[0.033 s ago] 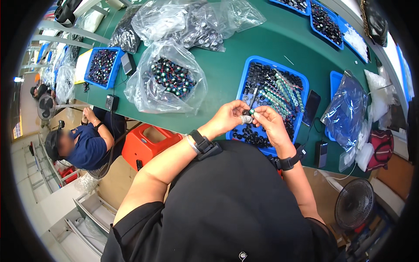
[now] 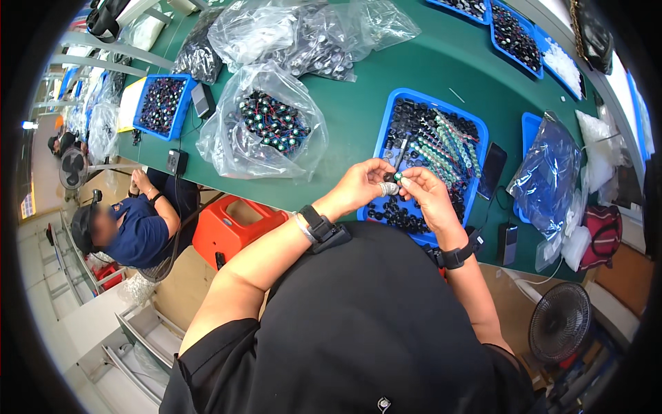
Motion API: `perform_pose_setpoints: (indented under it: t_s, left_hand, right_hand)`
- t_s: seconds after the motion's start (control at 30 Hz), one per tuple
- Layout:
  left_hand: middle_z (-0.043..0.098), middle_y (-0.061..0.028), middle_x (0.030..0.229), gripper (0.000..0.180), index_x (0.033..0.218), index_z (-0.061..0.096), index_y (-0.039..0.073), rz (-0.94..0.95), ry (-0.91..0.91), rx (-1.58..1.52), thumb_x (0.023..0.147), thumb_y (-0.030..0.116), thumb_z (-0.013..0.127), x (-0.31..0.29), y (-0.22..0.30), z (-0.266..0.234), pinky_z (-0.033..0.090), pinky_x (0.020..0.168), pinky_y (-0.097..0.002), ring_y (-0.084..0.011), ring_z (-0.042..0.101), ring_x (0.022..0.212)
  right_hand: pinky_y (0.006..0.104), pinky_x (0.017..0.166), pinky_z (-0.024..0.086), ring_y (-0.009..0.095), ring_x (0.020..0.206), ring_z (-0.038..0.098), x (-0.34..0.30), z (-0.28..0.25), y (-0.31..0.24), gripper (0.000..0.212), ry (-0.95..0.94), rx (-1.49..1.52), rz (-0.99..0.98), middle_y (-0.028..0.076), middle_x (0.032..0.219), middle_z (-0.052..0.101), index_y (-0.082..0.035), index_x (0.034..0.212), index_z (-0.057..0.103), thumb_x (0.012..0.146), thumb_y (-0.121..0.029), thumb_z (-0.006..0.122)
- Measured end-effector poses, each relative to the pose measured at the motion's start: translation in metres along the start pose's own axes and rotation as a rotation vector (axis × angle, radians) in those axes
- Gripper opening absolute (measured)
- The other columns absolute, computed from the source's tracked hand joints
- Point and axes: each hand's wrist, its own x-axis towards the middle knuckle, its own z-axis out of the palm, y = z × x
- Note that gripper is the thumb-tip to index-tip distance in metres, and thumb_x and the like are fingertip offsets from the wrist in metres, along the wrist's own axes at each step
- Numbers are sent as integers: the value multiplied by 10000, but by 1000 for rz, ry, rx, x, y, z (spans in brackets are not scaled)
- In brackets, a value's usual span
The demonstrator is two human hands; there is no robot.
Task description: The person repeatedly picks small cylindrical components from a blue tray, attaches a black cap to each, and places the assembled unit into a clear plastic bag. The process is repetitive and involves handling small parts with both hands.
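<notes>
Over the near part of a blue tray (image 2: 378, 141), both my hands meet with fingertips pinched. My left hand (image 2: 364, 185) holds a small black round part (image 2: 389, 177), and pale wrapping covers one of its fingers. A dark pen-like rod (image 2: 401, 153) sticks up beside those fingers; whether they grip it, I cannot tell. Against the black part, my right hand (image 2: 429, 194) pinches a small greenish round piece (image 2: 398, 176), half hidden by the fingers. Strips of green round boards (image 2: 448, 148) with red wires lie in the tray, among many loose black round parts (image 2: 403, 114).
Left of the tray sits an open clear bag (image 2: 272, 124) of wired parts. Farther left are another blue tray (image 2: 162, 105) and a seated person (image 2: 141, 228). A dark phone (image 2: 492, 169) and a plastic-wrapped bundle (image 2: 548, 162) lie right. A red stool (image 2: 234, 224) stands left.
</notes>
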Motion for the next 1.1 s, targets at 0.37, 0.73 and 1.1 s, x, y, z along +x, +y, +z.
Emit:
perform_pose_setpoints:
  t_s: [0.37,0.73,1.1]
  left_hand:
    - [616,-89,1031,454,1226,507,-36,-30,14,-186,812,33,680,-5,5,0,484,864,-270,-137,587,972]
    - [642,-109,948,257,1076,565,-80,-143,74,-255,870,62,622,4,-19,-5,515,776,-279,-164,633,862]
    - [649,-102,817,172,1021,589,-29,244,514,338,860,33,584,-4,-29,-7,499,629,-304,-153,607,716]
  right_hand:
    - [223,636,454,95,722,579,10,8,8,94,34,-24,9,35,832,620,-24,962,584,892,-85,600]
    - [252,646,522,148,750,636,13,15,19,150,-26,-201,127,94,869,646,49,1027,563,888,-3,542]
    - [274,640,549,161,710,661,18,46,18,105,84,-294,104,113,790,654,68,951,581,871,23,531]
